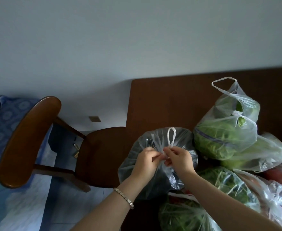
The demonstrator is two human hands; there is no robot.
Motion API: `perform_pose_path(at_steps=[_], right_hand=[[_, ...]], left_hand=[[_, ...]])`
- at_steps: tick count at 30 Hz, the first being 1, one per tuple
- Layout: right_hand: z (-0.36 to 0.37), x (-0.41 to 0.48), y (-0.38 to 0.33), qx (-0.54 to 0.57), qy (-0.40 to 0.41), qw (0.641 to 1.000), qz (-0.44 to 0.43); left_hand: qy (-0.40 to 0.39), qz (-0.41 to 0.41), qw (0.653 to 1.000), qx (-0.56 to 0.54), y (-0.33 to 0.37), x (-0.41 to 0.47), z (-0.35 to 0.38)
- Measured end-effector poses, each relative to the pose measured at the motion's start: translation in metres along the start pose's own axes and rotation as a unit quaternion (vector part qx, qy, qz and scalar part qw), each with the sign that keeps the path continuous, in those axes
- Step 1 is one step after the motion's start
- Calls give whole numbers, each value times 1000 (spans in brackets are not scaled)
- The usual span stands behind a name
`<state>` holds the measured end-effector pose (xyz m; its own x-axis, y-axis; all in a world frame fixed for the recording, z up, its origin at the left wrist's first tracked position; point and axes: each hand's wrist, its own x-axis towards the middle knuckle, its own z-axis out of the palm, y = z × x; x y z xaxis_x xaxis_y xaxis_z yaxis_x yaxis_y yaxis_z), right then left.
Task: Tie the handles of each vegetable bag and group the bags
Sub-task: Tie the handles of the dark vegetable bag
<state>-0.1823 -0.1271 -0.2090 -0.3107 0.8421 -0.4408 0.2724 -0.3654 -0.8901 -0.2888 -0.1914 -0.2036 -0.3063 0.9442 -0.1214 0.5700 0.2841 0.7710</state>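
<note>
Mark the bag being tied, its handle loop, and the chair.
bag being tied (185,142), head view, upper-right plastic
handle loop (171,145), head view, base of loop
chair (28,139), head view, curved backrest

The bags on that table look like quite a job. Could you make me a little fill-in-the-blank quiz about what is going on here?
1. The left hand and right hand both pinch the ____ of the clear bag.
2. The bracelet sits on the ____ wrist.
3. A wooden ____ stands beside the table.
4. The rear bag holds leafy vegetables coloured ____.

Missing words: handles; left; chair; green.
</note>
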Motion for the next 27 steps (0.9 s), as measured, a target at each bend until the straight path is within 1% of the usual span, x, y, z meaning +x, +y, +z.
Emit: perform_pose_path(at_steps=[3, 6, 9, 11, 14, 16, 18, 20, 22, 24, 27], right_hand=[[1, 2, -2, -30, 6, 1000, 7], [2, -1, -7, -64, 15, 998, -13], [3, -8, -7, -105, -16, 992, -74], [2, -12, -3, -148, -26, 981, -127], [-1, -16, 6, -225, -26, 954, -198], [-3, -16, 11, -285, -24, 921, -264], [-3, -16, 10, -322, -27, 889, -325], [-3, -15, 7, -361, -41, 859, -360], [-3, -10, 7, -407, -55, 836, -364], [-2, -8, 2, -418, -81, 846, -321], [-5, -2, -3, -388, -105, 872, -279]], left_hand=[[1, -20, 1000, 0, 0, 2, 1], [-7, -72, 996, -51, 2, 3, 0], [-25, -133, 987, -81, 5, 5, -5], [-41, -147, 985, -76, 5, 7, -8], [-63, -154, 983, -73, 5, 7, -9], [-67, -156, 983, -74, 5, 6, -9], [-65, -161, 982, -74, 6, 6, -10], [-59, -176, 979, -85, 9, 6, -12], [-62, -185, 977, -89, 12, 7, -13], [-65, -187, 977, -76, 15, 7, -15], [-55, -190, 977, -80, 14, 7, -16]])
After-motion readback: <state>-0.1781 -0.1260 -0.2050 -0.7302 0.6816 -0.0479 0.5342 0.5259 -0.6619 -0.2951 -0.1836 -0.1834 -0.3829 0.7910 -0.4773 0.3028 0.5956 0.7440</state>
